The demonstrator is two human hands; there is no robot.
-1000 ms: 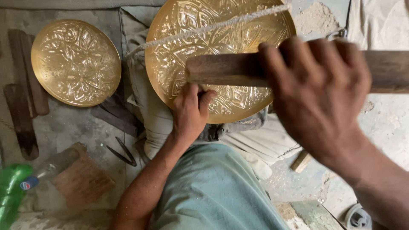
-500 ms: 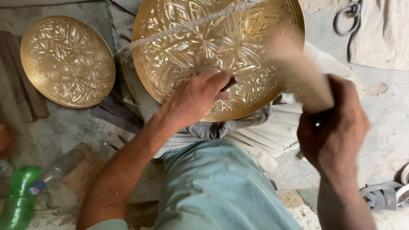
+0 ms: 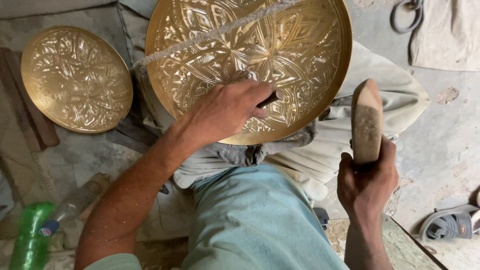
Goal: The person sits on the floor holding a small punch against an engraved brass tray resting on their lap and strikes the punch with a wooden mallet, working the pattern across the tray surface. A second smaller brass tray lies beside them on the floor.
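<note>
Left hand point(image 3: 227, 107) grips a dark punch point(image 3: 268, 99) tight against the engraved brass tray point(image 3: 280, 40). Right hand point(image 3: 367, 180), right of tray, fist closed round wooden mallet point(image 3: 366, 120).

Lower-left corner of the floor: one green plastic bottle point(image 3: 29, 235) lying tilted, partly cut by the picture's edge, bearing a small rounded label point(image 3: 48, 229) in blue, red and white near its upper end, beside a dusty clear bottle point(image 3: 80, 197); no signs or screens visible.
</note>
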